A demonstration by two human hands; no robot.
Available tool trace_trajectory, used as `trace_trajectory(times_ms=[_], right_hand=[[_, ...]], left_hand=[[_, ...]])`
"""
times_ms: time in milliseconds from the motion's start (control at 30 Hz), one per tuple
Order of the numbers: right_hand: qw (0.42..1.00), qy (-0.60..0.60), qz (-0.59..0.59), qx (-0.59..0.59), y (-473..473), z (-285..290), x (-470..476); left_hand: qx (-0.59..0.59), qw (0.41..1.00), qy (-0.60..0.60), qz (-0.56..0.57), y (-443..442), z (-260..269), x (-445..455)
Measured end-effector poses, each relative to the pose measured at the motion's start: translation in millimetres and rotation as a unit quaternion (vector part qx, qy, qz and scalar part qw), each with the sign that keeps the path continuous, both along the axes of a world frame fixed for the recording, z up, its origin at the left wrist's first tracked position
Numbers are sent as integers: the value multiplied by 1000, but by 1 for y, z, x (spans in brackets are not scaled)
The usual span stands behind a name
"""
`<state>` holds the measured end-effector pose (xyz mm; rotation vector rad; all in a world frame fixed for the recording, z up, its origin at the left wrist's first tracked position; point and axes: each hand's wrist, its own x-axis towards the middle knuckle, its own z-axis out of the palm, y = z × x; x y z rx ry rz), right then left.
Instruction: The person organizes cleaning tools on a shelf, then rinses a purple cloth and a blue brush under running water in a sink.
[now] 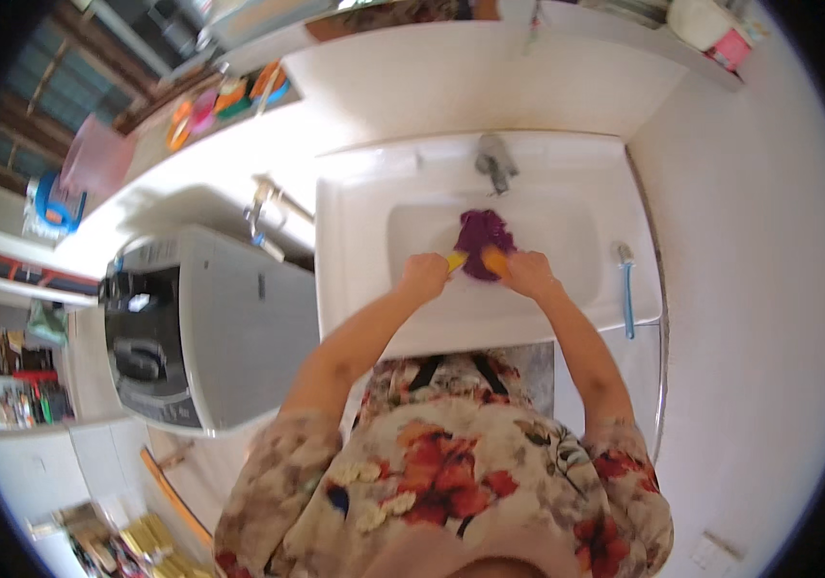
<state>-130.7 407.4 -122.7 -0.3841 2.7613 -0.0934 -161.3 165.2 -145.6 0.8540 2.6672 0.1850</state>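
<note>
A wet-looking purple cloth [483, 235] lies bunched in the basin of a white sink [355, 311], below the metal tap [497, 165]. My left hand [425, 277] is closed around a yellow thing [456, 261] at the cloth's left edge. On the right, my right hand [529, 274] grips an orange thing [496, 261], blurred, over the cloth's lower right part. What these two things are cannot be told, since the fingers cover most of them.
A blue-handled brush [627, 289] rests on the sink's right rim. Left of the sink stand a grey washing machine [253, 339] and a wall tap [257, 209]. Colourful items line the ledge [149, 148] at upper left; a white wall [738, 253] rises at the right.
</note>
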Motion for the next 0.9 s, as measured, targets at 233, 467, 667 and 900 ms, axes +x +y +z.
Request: trace_trajectory(times_ms=[233, 467, 667, 900], right_hand=[[867, 344, -153, -326, -32, 168, 32], [985, 12, -97, -139, -3, 20, 8], [562, -261, -322, -716, -27, 54, 26], [620, -384, -213, -651, -85, 59, -10]], left_hand=[[336, 913, 99, 208, 9, 158, 30], [218, 944, -67, 236, -2, 47, 3], [492, 682, -348, 415, -67, 96, 13], [666, 625, -125, 386, -175, 202, -54]])
